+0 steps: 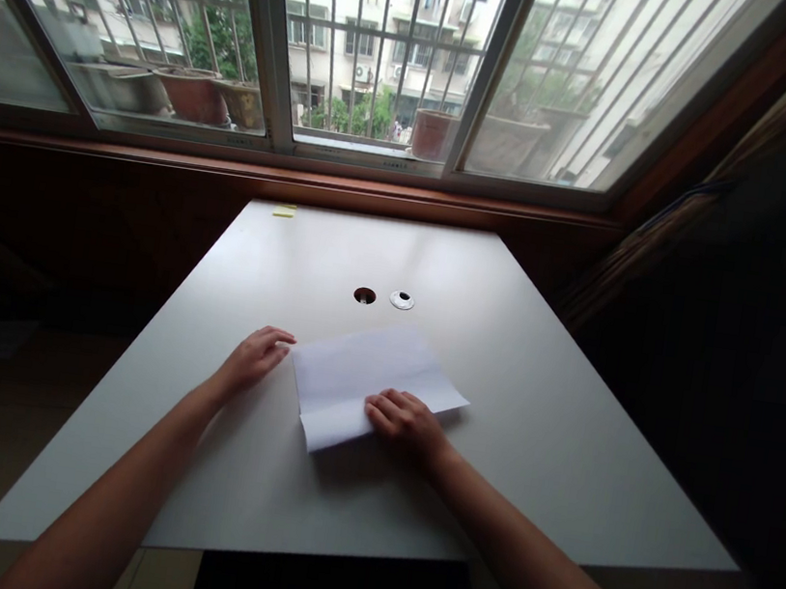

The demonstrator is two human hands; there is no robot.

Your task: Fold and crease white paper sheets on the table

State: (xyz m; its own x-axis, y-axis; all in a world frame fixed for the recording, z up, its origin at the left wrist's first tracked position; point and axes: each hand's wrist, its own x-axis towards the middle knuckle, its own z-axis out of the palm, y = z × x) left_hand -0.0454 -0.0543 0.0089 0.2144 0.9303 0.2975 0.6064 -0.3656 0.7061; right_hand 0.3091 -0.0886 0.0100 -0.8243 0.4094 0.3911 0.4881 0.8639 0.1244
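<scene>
A white sheet of paper [369, 359] lies at a slant on the white table, its near strip folded or curled over along the front edge. My right hand [408, 423] bears on that near strip, fingers together and bent over the paper; the thumb is hidden. At the sheet's far left corner is my left hand [253, 360], its fingers stretched out and the thumb a little apart. Those fingertips are right beside the corner; whether they touch it I cannot tell.
The white table [524, 450] narrows toward the window [383, 49]. Behind the paper are a round cable hole [364, 296] and a white ring-shaped cap [402, 301]. Yellow strips [285, 211] lie at the far left edge. A dark curtain [717, 282] hangs on the right.
</scene>
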